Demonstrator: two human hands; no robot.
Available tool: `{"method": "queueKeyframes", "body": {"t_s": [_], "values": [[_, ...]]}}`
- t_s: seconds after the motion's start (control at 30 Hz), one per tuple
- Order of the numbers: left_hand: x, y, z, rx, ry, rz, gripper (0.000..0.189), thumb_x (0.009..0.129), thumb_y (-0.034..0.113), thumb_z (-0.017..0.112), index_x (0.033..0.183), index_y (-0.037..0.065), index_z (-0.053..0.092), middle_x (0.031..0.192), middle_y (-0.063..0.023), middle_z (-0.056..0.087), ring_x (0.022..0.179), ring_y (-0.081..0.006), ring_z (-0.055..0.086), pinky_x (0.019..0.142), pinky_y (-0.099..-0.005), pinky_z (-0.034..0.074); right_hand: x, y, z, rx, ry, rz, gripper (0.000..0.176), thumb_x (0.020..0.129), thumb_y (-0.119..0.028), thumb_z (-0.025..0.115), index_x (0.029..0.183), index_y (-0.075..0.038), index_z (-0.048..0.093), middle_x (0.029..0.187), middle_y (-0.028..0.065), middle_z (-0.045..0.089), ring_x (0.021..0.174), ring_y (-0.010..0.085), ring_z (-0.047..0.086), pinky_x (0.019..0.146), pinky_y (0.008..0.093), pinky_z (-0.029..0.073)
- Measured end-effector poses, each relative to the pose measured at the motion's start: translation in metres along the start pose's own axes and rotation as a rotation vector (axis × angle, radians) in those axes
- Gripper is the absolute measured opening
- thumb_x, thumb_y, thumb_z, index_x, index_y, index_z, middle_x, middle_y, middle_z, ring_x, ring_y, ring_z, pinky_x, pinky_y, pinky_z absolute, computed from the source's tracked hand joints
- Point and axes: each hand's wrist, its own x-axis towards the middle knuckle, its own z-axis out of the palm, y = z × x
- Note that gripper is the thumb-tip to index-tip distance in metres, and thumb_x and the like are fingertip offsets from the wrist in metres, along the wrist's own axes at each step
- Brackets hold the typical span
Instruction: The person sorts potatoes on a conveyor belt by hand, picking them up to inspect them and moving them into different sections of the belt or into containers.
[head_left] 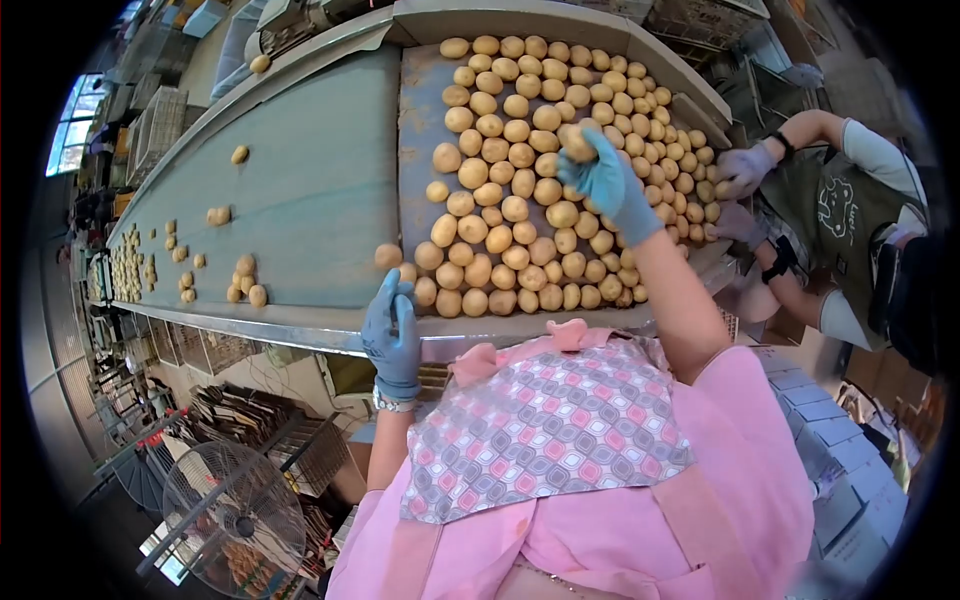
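Note:
Many round, tan potatoes (497,238) lie close together on the sorting surface in front of me. My right hand (615,190), in a blue glove, is over the middle of them with its fingers closed round a potato (577,143). My left hand (390,335), gloved the same way, is at the near metal rail (440,347). Its fingers are stretched up and apart, with the tips right by a potato (388,256) at the border between the belt and the sorting surface.
A green conveyor belt (320,190) runs off to the left, carrying scattered potatoes (246,265). Across the right end, a co-worker's gloved hands (742,172) are among the potatoes. A large fan (235,505) stands at lower left, and stacked pale boxes (825,430) are at lower right.

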Motion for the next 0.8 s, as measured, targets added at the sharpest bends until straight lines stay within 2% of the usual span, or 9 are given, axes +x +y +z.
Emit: {"method": "queueKeyframes", "body": {"t_s": [0.07,0.1,0.2,0.33,0.47,0.53,0.6,0.67,0.8], "values": [[0.001,0.004,0.0,-0.022,-0.015,-0.021,0.036,0.106,0.002,0.062,0.141,-0.003,0.069,0.113,-0.0152,0.078,0.099,-0.0207,0.076,0.087,-0.0339,0.062,-0.033,0.021,0.023,0.69,-0.17,0.278,0.046,0.112,-0.038,0.059,0.139,-0.001,0.059,0.135,0.0188,0.068,0.123,0.0315,0.07,0.096,0.0437,0.067],[0.002,0.005,-0.002,-0.027,-0.026,-0.025,0.036,0.106,0.003,0.062,0.141,-0.003,0.069,0.114,-0.0152,0.078,0.1,-0.0207,0.076,0.087,-0.0341,0.062,-0.049,0.027,0.036,0.745,-0.091,0.281,0.053,0.113,-0.045,0.055,0.142,-0.001,0.056,0.139,0.0208,0.066,0.124,0.0366,0.069,0.098,0.0464,0.066],[0.001,0.003,-0.007,-0.019,-0.045,0.005,0.036,0.106,0.003,0.062,0.141,-0.003,0.069,0.115,-0.0154,0.078,0.101,-0.0207,0.076,0.087,-0.0344,0.062,-0.083,0.026,0.066,0.725,-0.173,0.277,0.059,0.112,-0.051,0.052,0.147,-0.002,0.054,0.143,0.0219,0.063,0.125,0.038,0.069,0.099,0.0478,0.066],[0.003,0.01,-0.009,-0.006,-0.05,0.014,0.036,0.106,0.002,0.062,0.141,-0.004,0.068,0.115,-0.0158,0.078,0.101,-0.021,0.076,0.088,-0.0345,0.062,-0.089,0.046,0.056,0.519,-0.029,0.399,0.066,0.111,-0.057,0.054,0.154,-0.007,0.053,0.139,0.0212,0.068,0.119,0.0348,0.073,0.097,0.047,0.066],[-0.002,0.008,-0.013,-0.011,-0.051,-0.012,0.036,0.106,0.003,0.061,0.141,-0.005,0.068,0.117,-0.0172,0.078,0.103,-0.0221,0.076,0.089,-0.0351,0.061,-0.103,0.037,0.07,0.634,-0.368,0.453,0.066,0.111,-0.058,0.053,0.157,-0.01,0.055,0.135,0.017,0.071,0.11,0.0317,0.077,0.094,0.0419,0.067],[0.001,0.015,-0.013,-0.01,-0.049,-0.023,0.036,0.106,0.004,0.061,0.141,-0.005,0.068,0.12,-0.0184,0.079,0.105,-0.0236,0.076,0.091,-0.0366,0.061,-0.116,0.028,0.087,0.42,-0.24,0.392,0.059,0.113,-0.052,0.052,0.157,-0.012,0.055,0.138,0.0135,0.071,0.11,0.0277,0.076,0.096,0.0389,0.065],[-0.001,0.011,-0.019,-0.013,-0.076,-0.097,0.033,0.108,0.007,0.062,0.136,-0.009,0.069,0.127,-0.0219,0.077,0.112,-0.0304,0.075,0.099,-0.0405,0.058,-0.108,0.061,0.063,0.487,-0.105,0.437,0.053,0.115,-0.046,0.052,0.154,-0.012,0.057,0.139,0.0116,0.071,0.114,0.0264,0.075,0.098,0.0386,0.064],[-0.002,0.011,-0.022,-0.055,-0.053,-0.08,0.033,0.11,0.01,0.061,0.136,-0.009,0.07,0.133,-0.0231,0.075,0.117,-0.0299,0.074,0.102,-0.0403,0.057,-0.114,0.074,0.065,0.459,-0.112,0.355,0.044,0.114,-0.031,0.059,0.152,-0.008,0.058,0.136,0.0111,0.072,0.116,0.0255,0.074,0.1,0.0371,0.063],[0.004,0.041,-0.036,0.073,-0.063,0.002,0.034,0.108,0.007,0.059,0.138,-0.008,0.068,0.126,-0.0218,0.076,0.107,-0.0302,0.076,0.096,-0.0412,0.059,-0.114,0.074,0.064,-0.609,-0.24,-0.154,0.043,0.11,-0.034,0.064,0.144,-0.007,0.063,0.132,0.0178,0.071,0.115,0.0264,0.072,0.091,0.0379,0.066]]}}
